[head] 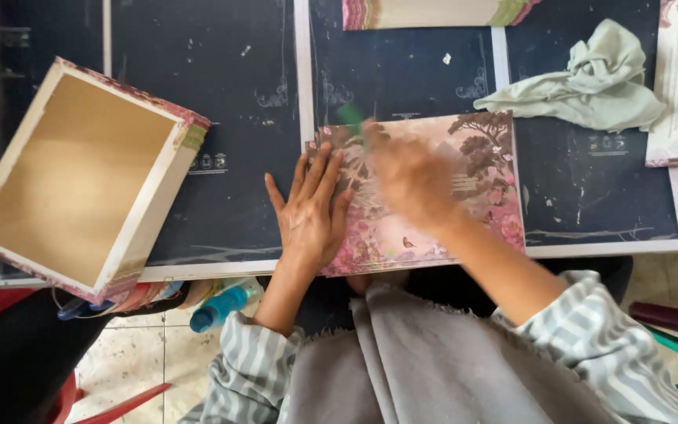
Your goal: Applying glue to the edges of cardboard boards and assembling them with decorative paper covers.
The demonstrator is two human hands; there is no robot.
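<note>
Dark tabletop [221, 141] holds a big open box [80, 177] far left of the hands. Just under both hands lies a pink picture sheet [480, 196]. A green cloth [590, 82] sits up right. Left hand [311, 212] presses flat, fingers spread. Right hand [410, 177] is blurry; its grip cannot be told.

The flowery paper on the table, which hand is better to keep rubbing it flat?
Probably the right hand. It is already over the middle of the flowery paper, blurred, with something green at its fingertips. The left hand lies flat on the paper's left edge, pinning it down.
</note>
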